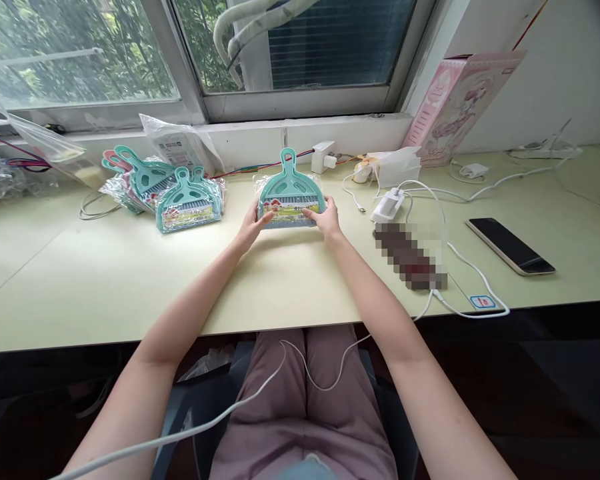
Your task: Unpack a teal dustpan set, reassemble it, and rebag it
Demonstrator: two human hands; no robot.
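Note:
A mint-green mini dustpan and brush set (291,187) in clear plastic wrap stands tilted between my hands, its handle pointing away from me. My left hand (254,223) grips its lower left edge with the thumb across the front. On the opposite side, my right hand (326,217) holds the lower right edge, thumb on the printed label. Left of my hands lie more wrapped dustpan sets: a mint-green one (190,203) in front, with others (150,175), one partly pink, stacked behind it.
The pale table (105,280) has its front edge above my lap. A phone (513,245), a blurred-out dark object (410,257), a charger (387,205) and white cables lie to the right. A pink box (460,110) and a plastic-bagged item (180,143) stand near the window wall.

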